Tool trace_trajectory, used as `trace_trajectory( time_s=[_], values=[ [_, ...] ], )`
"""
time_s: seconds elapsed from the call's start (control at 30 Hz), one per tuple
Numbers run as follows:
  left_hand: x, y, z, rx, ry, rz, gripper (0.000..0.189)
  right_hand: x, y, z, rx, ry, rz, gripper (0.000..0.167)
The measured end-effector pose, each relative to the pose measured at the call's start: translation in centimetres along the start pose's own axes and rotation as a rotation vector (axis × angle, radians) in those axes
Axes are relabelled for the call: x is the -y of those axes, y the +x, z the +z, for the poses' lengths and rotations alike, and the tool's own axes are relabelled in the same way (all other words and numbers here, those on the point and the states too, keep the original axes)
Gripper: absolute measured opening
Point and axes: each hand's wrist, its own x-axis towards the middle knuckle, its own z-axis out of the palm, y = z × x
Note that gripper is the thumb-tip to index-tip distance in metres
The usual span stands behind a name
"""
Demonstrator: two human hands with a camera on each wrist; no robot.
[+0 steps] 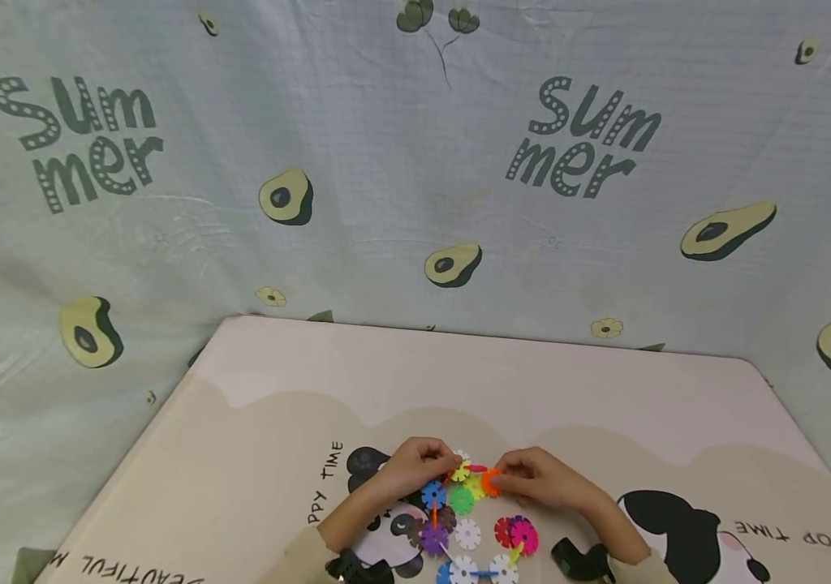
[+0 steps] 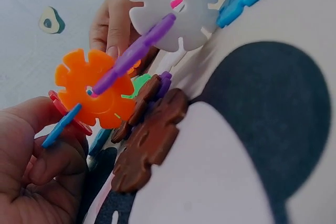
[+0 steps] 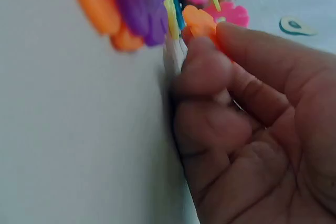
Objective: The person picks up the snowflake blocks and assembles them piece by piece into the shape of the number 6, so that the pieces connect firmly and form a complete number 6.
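Note:
Notched plastic snowflake discs in many colours, several of them joined edge to edge, lie between the two hands. My left hand [image 1: 419, 468] pinches the chain's upper left part; in the left wrist view its fingers grip a red disc [image 2: 83, 126] beside an orange disc [image 2: 94, 90]. At the upper right of the chain, my right hand [image 1: 543, 478] pinches an orange disc [image 1: 491, 483] between thumb and fingertips. A blue disc [image 1: 433, 495] and a purple disc [image 1: 433, 538] form the left side. Two white discs, one at the bottom [image 1: 463, 570], continue the chain.
Inside the chain are a green disc [image 1: 461, 500] and a loose-looking white disc [image 1: 467, 534]. Brown discs [image 2: 152, 145] lie by the left hand. The pale table mat [image 1: 240, 454] has panda prints, and a printed curtain [image 1: 379, 162] hangs behind it.

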Motion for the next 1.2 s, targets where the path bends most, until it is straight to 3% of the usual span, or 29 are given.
trace_trajectory(
  time_s=[0.43,0.77,1.2],
  values=[
    [0.0,-0.1,-0.02,-0.001,0.002,0.011,0.025,-0.81,-0.63,-0.73,0.045,0.347,0.064,0.031],
    [0.05,0.01,-0.13,0.018,-0.015,0.01,0.025,-0.6,-0.36,-0.49,0.006,0.381,0.133,0.028],
    [0.13,-0.04,0.02,0.021,-0.041,0.021,0.024,-0.62,-0.22,0.1,-0.037,0.478,0.149,0.016]
  ],
)
